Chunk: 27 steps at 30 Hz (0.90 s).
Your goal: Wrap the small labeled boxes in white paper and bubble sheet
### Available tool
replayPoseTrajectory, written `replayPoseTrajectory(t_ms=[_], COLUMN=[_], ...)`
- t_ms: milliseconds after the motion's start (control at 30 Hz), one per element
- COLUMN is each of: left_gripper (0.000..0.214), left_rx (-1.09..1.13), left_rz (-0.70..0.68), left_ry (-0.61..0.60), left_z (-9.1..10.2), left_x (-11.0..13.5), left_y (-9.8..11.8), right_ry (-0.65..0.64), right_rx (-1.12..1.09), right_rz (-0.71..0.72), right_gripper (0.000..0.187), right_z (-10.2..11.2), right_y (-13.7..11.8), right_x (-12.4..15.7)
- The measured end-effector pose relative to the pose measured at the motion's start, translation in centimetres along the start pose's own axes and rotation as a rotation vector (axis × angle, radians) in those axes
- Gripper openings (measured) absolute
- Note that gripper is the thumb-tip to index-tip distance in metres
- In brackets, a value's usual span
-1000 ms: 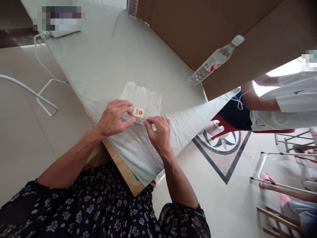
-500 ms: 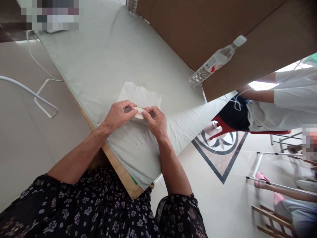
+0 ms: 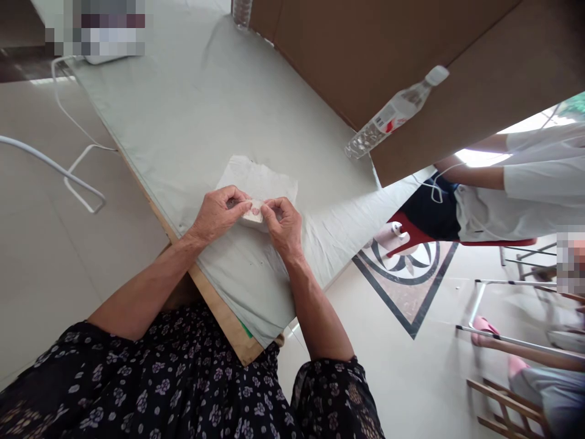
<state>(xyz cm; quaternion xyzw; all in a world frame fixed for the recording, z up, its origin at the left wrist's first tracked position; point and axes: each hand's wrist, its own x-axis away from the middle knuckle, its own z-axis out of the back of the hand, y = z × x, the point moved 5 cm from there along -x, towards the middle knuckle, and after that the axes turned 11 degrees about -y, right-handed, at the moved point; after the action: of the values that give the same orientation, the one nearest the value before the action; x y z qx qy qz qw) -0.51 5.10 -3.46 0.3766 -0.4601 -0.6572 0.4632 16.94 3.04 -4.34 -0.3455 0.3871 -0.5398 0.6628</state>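
Block (image 3: 253, 214) pinched at both ends over white paper (image 3: 262, 180)

A person in a black, flower-printed garment (image 3: 219, 372) holds a small, pale block at the near corner of a tabletop (image 3: 183, 116) spread with pale green cloth. The left hand (image 3: 222, 211) has its grip closed on one end, thumb and fingertips together; the right hand (image 3: 282, 224) grasps the other end the same way. The block sits between them, over the near part of a creased sheet of white paper. A reddish patch shows on its face, apparently through a thin white layer, though the fingers hide too much to be certain.

Farther along the tabletop, a clear plastic bottle (image 3: 388, 119) with a white cap stands just beside a large brown cardboard panel (image 3: 320, 61). A second clear bottle (image 3: 242, 13) is partly visible at the panel's far end. Beyond the panel, a co-worker in a white top (image 3: 539, 189) sits on a red seat (image 3: 414, 229). White cable (image 3: 68, 177) hangs off the tabletop's left side.
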Motion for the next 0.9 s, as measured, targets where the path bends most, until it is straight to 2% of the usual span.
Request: replayPoseTrajectory(t_ms=[367, 533, 600, 667, 733, 833, 900], left_gripper=[0.02, 0.019, 0.017, 0.016, 0.017, 0.021, 0.024], left_rx=[-0.016, -0.071, -0.079, -0.075, -0.065, -0.067, -0.097], left_rz=[-0.027, 0.019, 0.042, 0.062, 0.067, 0.045, 0.025], left_ry=[-0.016, -0.087, -0.126, -0.156, -0.178, -0.19, -0.183], left_z=[-0.2, 0.1, 0.2, 0.1, 0.0, 0.1, 0.8], left_x=[0.0, -0.6, -0.9, -1.2, -1.4, -1.4, -1.0], left_y=[-0.1, 0.2, 0.2, 0.2, 0.1, 0.1, 0.2], right_ry=[0.063, 0.072, 0.123, 0.209, 0.238, 0.084, -0.03], right_rx=[0.014, 0.07, 0.169, 0.34, 0.506, 0.645, 0.708], right_rz=[-0.005, 0.021, 0.08, 0.155, 0.231, 0.335, 0.352], right_gripper=[0.019, 0.02, 0.02, 0.02, 0.018, 0.018, 0.021], right_z=[-0.1, 0.1, 0.8, 1.5, 1.6, 0.2, -0.8], right_y=[0.1, 0.6, 0.0, -1.3, -3.0, -4.7, -5.0], right_x=[0.5, 0.4, 0.8, 1.6, 2.6, 3.4, 3.5])
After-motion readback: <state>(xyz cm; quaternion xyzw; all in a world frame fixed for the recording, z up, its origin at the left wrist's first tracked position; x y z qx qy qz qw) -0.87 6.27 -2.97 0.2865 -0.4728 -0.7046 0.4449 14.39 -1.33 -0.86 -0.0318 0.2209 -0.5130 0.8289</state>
